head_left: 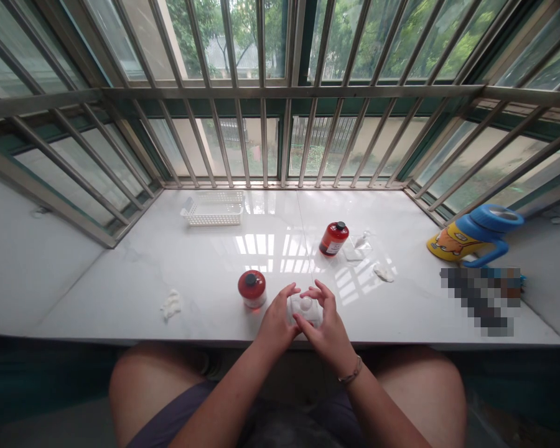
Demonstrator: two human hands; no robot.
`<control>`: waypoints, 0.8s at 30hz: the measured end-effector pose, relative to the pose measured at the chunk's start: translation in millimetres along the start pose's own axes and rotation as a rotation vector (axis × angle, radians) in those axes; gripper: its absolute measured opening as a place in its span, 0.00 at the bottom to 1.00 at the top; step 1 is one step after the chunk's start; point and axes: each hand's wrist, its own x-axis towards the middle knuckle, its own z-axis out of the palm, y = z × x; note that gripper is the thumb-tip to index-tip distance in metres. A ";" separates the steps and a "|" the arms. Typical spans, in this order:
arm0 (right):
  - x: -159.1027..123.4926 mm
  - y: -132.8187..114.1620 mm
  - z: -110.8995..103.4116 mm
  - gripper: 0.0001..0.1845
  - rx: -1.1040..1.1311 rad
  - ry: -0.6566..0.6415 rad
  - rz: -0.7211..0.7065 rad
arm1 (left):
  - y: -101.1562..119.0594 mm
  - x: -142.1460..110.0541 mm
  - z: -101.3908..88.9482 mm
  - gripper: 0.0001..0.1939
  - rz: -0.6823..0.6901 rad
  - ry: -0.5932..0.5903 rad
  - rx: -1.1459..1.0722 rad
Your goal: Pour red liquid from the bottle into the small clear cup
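Both of my hands meet near the front edge of a white marble sill (205, 261). My left hand (276, 318) and my right hand (325, 323) curl their fingers round a small clear plastic container (304, 307) holding something white. A short red jar with a dark cap (251, 289) stands just left of my left hand. Farther back, right of centre, a red bottle with a black cap (333, 239) stands upright.
A white perforated basket (213, 208) sits at the back left. White wads lie at the left (170, 305) and right (383, 272), and a clear wrapper (357, 247) beside the red bottle. A blue and yellow jug (476, 236) lies on its side at the right. Window bars enclose the sill.
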 end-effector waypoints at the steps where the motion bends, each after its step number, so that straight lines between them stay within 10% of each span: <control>1: -0.1 -0.8 0.2 0.44 -0.005 -0.026 -0.017 | 0.1 0.2 0.0 0.45 -0.001 -0.004 0.006; 24: 2.7 -2.9 -3.7 0.47 -0.014 0.058 -0.073 | -0.5 0.5 0.1 0.42 0.045 0.012 0.005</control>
